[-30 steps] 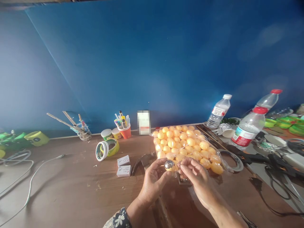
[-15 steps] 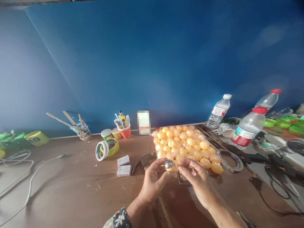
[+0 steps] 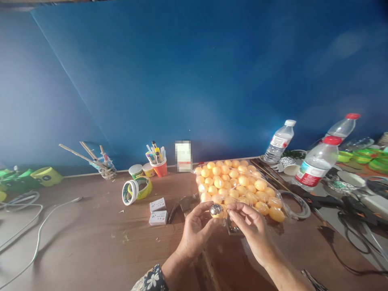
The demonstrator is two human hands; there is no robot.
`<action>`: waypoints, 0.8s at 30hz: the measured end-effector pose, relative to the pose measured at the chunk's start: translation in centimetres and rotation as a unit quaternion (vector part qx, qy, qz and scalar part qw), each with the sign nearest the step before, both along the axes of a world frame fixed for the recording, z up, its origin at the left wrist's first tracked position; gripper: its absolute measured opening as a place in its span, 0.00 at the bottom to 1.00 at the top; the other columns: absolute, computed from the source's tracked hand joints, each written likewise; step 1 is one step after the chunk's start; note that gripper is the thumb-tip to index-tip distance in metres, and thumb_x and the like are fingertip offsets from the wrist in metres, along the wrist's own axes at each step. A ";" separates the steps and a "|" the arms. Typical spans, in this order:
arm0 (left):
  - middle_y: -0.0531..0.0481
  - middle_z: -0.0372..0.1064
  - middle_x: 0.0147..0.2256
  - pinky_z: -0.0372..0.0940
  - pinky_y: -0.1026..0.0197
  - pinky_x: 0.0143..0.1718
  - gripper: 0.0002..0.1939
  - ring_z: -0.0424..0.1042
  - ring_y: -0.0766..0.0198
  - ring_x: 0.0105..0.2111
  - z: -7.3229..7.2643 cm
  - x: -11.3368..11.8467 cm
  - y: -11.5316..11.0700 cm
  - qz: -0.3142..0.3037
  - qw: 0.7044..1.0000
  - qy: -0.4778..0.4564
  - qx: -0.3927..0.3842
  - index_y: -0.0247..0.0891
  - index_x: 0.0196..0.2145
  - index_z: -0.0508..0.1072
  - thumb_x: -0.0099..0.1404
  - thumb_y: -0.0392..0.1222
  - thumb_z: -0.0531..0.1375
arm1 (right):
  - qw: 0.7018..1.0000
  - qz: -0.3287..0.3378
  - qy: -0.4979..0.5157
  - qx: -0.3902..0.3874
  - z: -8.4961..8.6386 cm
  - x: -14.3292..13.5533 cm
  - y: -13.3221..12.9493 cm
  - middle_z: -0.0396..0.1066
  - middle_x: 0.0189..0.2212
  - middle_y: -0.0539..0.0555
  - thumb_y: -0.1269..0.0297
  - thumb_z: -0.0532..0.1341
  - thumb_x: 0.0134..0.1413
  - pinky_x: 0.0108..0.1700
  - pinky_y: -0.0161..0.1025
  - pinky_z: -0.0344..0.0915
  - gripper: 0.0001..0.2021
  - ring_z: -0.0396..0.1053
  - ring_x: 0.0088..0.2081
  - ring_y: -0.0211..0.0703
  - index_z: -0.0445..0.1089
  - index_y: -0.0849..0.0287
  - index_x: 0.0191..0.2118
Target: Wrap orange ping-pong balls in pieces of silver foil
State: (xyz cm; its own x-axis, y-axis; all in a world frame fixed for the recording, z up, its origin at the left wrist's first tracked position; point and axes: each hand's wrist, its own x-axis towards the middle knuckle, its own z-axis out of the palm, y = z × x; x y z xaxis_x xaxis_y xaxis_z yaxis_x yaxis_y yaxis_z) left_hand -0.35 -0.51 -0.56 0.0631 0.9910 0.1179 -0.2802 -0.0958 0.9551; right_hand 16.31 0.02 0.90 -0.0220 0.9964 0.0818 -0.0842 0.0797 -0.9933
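My left hand (image 3: 195,230) covers part of the shiny ball (image 3: 216,209). Anything between my right hand's (image 3: 251,228) fingertips is too small to tell; that hand half hides a box (image 3: 233,231). The card (image 3: 183,156) is blurred, my flowered sleeve (image 3: 153,279) cut off below.

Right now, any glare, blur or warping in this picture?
Head view: pale glare washes the left of the blue wall; bright highlights dot the silvery round thing in the left hand. Head view: green items at far left look soft; the red-capped bottles at right lean outward, probably lens distortion; a pale object is pixelated.
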 end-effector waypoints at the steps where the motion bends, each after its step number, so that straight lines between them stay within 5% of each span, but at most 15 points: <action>1: 0.40 0.73 0.46 0.69 0.56 0.44 0.19 0.74 0.56 0.43 0.0 0.0 0.0 0.000 1.000 -0.001 0.001 0.36 0.48 0.72 0.57 0.38 0.66 | 1.000 -0.003 -0.003 0.002 -0.1 0.0 0.0 0.73 0.28 0.52 0.52 0.65 0.50 0.30 0.34 0.68 0.13 0.67 0.30 0.42 0.74 0.55 0.36; 12: 0.41 0.74 0.46 0.69 0.56 0.45 0.20 0.74 0.55 0.44 0.1 0.0 0.1 -0.005 1.000 -0.015 -0.010 0.37 0.47 0.73 0.57 0.38 0.67 | 1.000 -0.015 0.005 0.000 -0.3 -0.1 -0.1 0.74 0.34 0.54 0.53 0.65 0.51 0.34 0.35 0.70 0.13 0.72 0.37 0.46 0.70 0.54 0.38; 24: 0.40 0.73 0.47 0.69 0.55 0.45 0.19 0.74 0.55 0.44 0.3 0.1 0.0 -0.004 1.000 -0.003 -0.001 0.36 0.48 0.72 0.58 0.38 0.66 | 1.000 -0.004 0.008 0.026 -1.0 -0.2 0.0 0.68 0.25 0.48 0.55 0.65 0.52 0.27 0.31 0.63 0.10 0.64 0.27 0.37 0.70 0.55 0.33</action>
